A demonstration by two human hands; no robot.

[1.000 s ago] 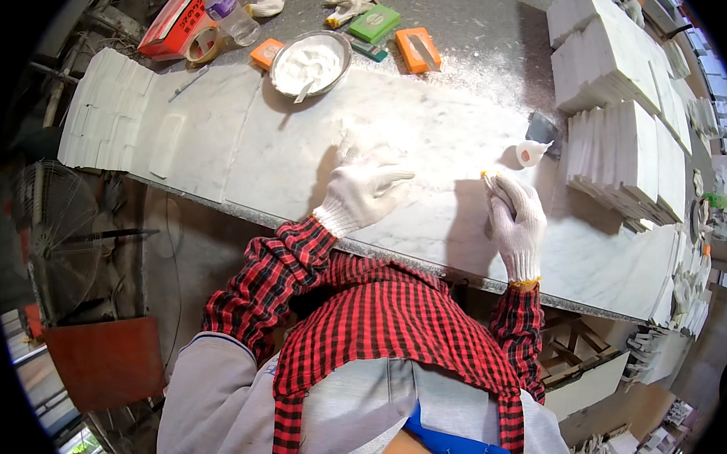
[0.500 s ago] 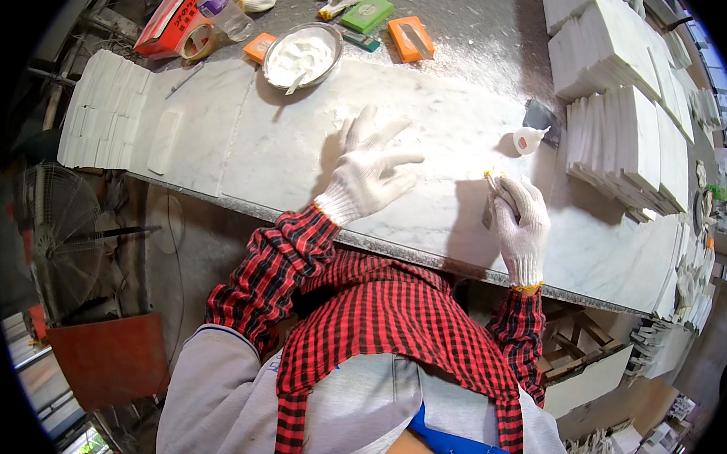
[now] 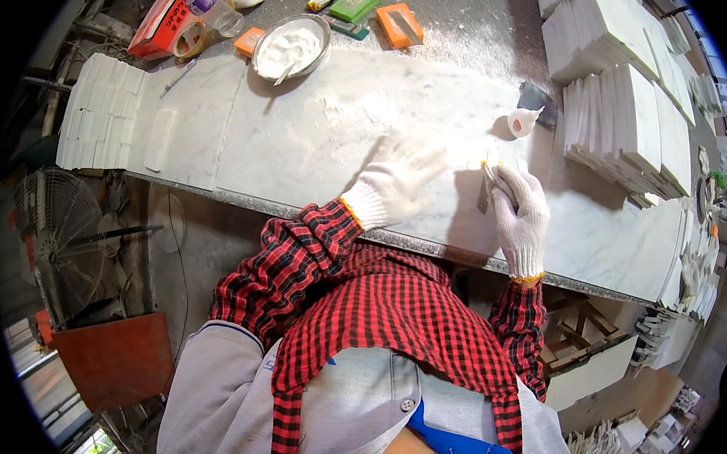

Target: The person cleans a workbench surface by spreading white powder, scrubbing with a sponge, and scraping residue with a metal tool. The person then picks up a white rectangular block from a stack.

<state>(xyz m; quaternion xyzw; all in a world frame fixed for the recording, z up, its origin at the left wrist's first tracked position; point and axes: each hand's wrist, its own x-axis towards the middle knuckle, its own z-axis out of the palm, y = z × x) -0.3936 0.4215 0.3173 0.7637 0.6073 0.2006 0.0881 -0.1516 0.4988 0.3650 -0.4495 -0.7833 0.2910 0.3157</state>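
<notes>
Two gloved hands, one metal bowl (image 3: 291, 46), one white bottle (image 3: 523, 121), one fan (image 3: 59, 240), two orange blocks.

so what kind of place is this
Likely a stone or tile workshop: stacks of cut white tiles, a long marble slab dusted with powder, and a metal bowl of white paste.

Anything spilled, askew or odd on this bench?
White powder is scattered over the bench top and the marble slab, thickest near the metal bowl. A small white bottle lies on its side by the tile stacks. Both gloved hands look normal: left hand flat, right hand gripping a scraper.
</notes>
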